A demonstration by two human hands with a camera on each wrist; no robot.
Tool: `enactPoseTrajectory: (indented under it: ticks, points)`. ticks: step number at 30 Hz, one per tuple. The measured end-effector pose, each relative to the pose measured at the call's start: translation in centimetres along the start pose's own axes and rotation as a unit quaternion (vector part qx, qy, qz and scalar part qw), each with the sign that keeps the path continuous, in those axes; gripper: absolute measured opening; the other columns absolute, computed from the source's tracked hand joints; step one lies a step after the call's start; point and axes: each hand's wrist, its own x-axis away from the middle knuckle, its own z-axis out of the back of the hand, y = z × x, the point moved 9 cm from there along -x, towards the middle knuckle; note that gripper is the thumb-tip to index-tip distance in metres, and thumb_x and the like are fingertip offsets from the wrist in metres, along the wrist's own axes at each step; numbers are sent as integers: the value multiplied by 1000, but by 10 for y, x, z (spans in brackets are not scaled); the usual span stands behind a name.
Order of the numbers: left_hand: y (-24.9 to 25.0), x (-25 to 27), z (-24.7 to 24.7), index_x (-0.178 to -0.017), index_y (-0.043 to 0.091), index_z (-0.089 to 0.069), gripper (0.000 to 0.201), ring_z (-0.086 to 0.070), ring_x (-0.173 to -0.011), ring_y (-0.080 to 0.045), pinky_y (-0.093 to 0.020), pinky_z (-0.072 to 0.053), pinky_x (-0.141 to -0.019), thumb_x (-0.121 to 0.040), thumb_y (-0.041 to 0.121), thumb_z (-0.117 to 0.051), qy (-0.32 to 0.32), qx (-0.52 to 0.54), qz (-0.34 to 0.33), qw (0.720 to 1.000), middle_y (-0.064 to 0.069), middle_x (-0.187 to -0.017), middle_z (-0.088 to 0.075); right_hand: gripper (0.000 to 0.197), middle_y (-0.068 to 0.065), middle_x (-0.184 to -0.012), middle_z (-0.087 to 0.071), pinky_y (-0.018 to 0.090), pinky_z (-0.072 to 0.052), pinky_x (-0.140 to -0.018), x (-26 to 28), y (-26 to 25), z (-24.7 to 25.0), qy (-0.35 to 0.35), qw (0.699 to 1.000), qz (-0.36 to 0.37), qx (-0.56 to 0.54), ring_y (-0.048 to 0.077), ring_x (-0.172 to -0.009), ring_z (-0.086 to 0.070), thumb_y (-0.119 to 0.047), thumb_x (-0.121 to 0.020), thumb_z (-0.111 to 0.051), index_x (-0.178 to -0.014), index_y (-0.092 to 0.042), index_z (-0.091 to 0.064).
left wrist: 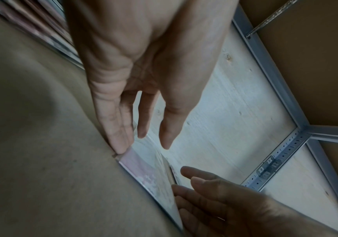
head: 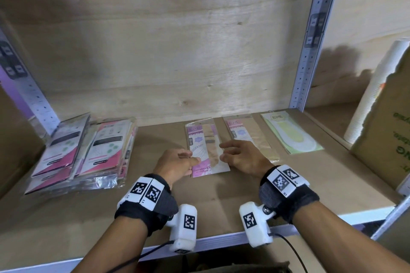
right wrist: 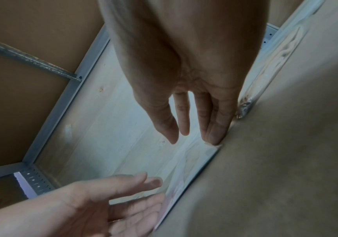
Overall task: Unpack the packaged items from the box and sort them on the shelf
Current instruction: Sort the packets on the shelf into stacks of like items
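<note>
A pink sock packet (head: 206, 150) lies flat in the middle of the brown shelf board (head: 221, 197). My left hand (head: 186, 159) lies along its left edge and my right hand (head: 228, 153) along its right edge. In the left wrist view the left hand's (left wrist: 141, 141) straight fingertips (left wrist: 119, 147) touch the packet (left wrist: 143, 168) at its edge. The right wrist view shows the right hand (right wrist: 192, 137) with its straight fingertips (right wrist: 214, 141) at the packet's (right wrist: 194, 160) corner. Neither hand grips it. A pink and beige packet (head: 248, 137) and a green and yellow packet (head: 290, 133) lie to the right.
A pile of packets in clear wrap (head: 82, 153) sits at the shelf's left end. At the right stand a cardboard box (head: 383, 139) and a stack of paper cups (head: 375, 91). A plywood back wall (head: 177, 51) and a metal upright (head: 310, 51) close the shelf's rear.
</note>
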Motion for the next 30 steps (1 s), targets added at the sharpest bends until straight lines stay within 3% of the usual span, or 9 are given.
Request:
enactPoseTrajectory:
  ticks: [7,10,11,14,18,21,25,27,30]
  points:
    - [-1,-6,0,-124,2,-62,39,-70,-103,-24,-26,-58,-82,-87,7,-74,3,6,3,1000,-14,-119,-68,40,11,-118,-69,28,-48,-102,-3,-2,1,3,1000,4,2,23,-114,-64,-14,-88,-73,-126,-15,-64]
    - [-1,-7,4,-120,5,-63,33,-70,-101,-23,-27,-59,-80,-89,10,-73,12,6,1,1000,-11,-115,-70,34,19,-109,-72,23,-49,-95,-3,-5,4,21,1000,17,-4,27,-112,-65,-11,-88,-71,-122,-13,-66]
    - [1,-7,8,-118,6,-64,30,-69,-101,-22,-29,-59,-84,-89,12,-73,25,1,-6,1000,-10,-114,-71,31,18,-101,-73,23,-49,-94,-3,-7,6,31,999,24,-4,26,-110,-67,-10,-89,-71,-119,-13,-67]
    - [6,-7,26,-114,12,-67,26,-69,-100,-21,-35,-58,-91,-89,14,-73,62,2,-30,998,-5,-109,-71,24,4,-87,-69,38,-54,-97,1,-13,11,51,998,31,-26,25,-95,-68,-7,-89,-69,-112,-10,-70]
    - [9,-3,55,-97,20,-71,11,-69,-98,-20,-33,-58,-91,-89,12,-71,83,36,-47,995,-4,-106,-72,19,18,-93,-69,34,-59,-76,11,-24,6,41,995,31,-80,24,-79,-64,0,-90,-64,-108,2,-69]
    - [10,-1,84,-88,23,-71,14,-71,-94,-21,-32,-58,-89,-89,9,-69,111,52,-65,990,-6,-104,-74,18,21,-84,-66,25,-54,-61,15,-37,-9,23,994,37,-101,24,-69,-60,3,-93,-60,-109,9,-65]
    - [11,6,130,-84,23,-73,16,-73,-86,-27,-40,-59,-91,-87,9,-69,183,56,-82,978,-9,-97,-76,12,18,-76,-61,23,-49,-54,10,-60,-45,-14,992,44,-116,21,-59,-54,5,-95,-56,-104,6,-63]
    - [14,11,154,-83,23,-73,16,-74,-90,-29,-43,-59,-91,-86,8,-69,217,49,-87,971,-6,-91,-76,9,15,-71,-58,22,-47,-51,3,-72,-69,-37,992,43,-115,21,-57,-52,5,-96,-55,-101,3,-61]
    - [17,21,190,-90,21,-75,12,-74,-91,-24,-42,-59,-91,-86,11,-70,258,32,-90,962,-4,-95,-76,4,12,-68,-56,26,-49,-51,-10,-83,-113,-70,991,19,-115,21,-54,-52,1,-96,-56,-98,-2,-58]
